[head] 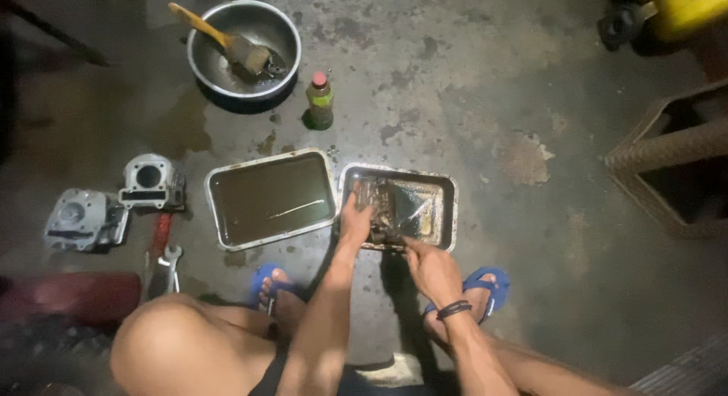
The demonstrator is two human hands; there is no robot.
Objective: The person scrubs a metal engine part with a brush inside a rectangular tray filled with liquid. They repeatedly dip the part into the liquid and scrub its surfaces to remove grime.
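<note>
Both hands — left (355, 223), right (431, 268) — grip a greasy engine part (383, 210) in the right tray (449, 185); slick with oil (judging by sheen), it could slip and splash.

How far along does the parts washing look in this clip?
Apparently done: two engine cylinder parts sit aside on the floor. In hand: left hand and right hand work a grimy engine part in the right metal tray. Left: that part remains dirty; the brush lies in the steel bowl.
</note>
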